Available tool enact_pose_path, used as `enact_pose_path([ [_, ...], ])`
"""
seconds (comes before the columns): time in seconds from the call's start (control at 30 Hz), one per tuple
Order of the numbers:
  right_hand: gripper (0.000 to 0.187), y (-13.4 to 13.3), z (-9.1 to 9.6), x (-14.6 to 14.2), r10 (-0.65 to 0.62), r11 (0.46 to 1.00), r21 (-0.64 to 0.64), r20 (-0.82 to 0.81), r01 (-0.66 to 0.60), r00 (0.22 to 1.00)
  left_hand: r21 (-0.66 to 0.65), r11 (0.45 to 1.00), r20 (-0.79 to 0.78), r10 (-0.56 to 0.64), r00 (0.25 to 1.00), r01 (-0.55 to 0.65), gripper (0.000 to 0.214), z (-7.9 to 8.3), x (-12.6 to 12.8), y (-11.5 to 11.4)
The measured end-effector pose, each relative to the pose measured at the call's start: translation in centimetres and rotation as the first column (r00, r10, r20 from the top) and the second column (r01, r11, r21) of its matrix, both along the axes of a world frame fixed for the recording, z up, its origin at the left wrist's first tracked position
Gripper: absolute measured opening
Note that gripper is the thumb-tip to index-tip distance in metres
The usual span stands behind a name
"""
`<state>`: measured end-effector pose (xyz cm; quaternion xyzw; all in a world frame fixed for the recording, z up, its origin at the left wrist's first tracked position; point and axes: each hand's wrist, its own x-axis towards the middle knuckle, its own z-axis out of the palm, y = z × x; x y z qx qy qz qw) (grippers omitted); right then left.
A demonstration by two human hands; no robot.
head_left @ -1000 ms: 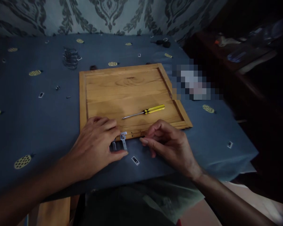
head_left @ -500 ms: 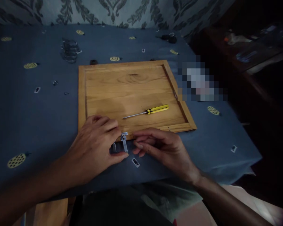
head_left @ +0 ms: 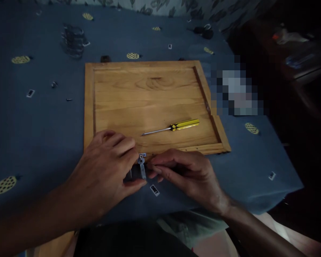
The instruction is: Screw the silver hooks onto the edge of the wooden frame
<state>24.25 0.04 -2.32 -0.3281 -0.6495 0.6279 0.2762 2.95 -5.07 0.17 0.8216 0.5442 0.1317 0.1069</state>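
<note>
My left hand [head_left: 104, 166] grips a small metal hinge [head_left: 142, 170] against the near edge of a framed wooden panel [head_left: 133, 101]. Part of the hinge is hidden behind my fingers and thumb. Just to the right, my right hand [head_left: 188, 173] is closed in a pinch, fingertips close to the hinge; whatever is between them is too small or hidden to name. A screwdriver [head_left: 171, 127] with a yellow and black handle lies across the panel, its tip pointing left.
The panel rests on a blue tablecloth [head_left: 48, 132] with pineapple prints. A screw [head_left: 69, 99] and a small metal piece [head_left: 54, 84] lie left of it. Blurred dark metal parts [head_left: 73, 41] sit further back. At the far right is a black item with a ring [head_left: 203, 31].
My view has tilted down slightly and shifted. The right fingertips have closed together and come nearer the hinge. My left hand keeps its hold, and the screwdriver still lies on the panel.
</note>
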Motion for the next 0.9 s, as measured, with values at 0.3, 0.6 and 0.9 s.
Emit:
enact_pose_path([
  [0.3, 0.01, 0.12, 0.32, -0.21, -0.015, 0.948, 0.316, 0.197, -0.048, 0.98, -0.027, 0.999, 0.008, 0.021, 1.0, -0.021, 0.021, -0.01, 0.06, 0.09],
  [0.6, 0.018, 0.1, 0.24, -0.62, 0.012, 0.916, 0.393, 0.175, -0.081, 0.984, -0.055, 0.998, 0.037, 0.016, 0.999, -0.013, 0.02, -0.09, 0.06, 0.07],
  [0.9, 0.015, 0.77, 0.77, -0.43, 0.076, 0.958, 0.254, 0.221, -0.132, 0.972, -0.036, 0.999, 0.026, 0.012, 1.0, -0.011, 0.022, -0.16, 0.1, 0.04],
])
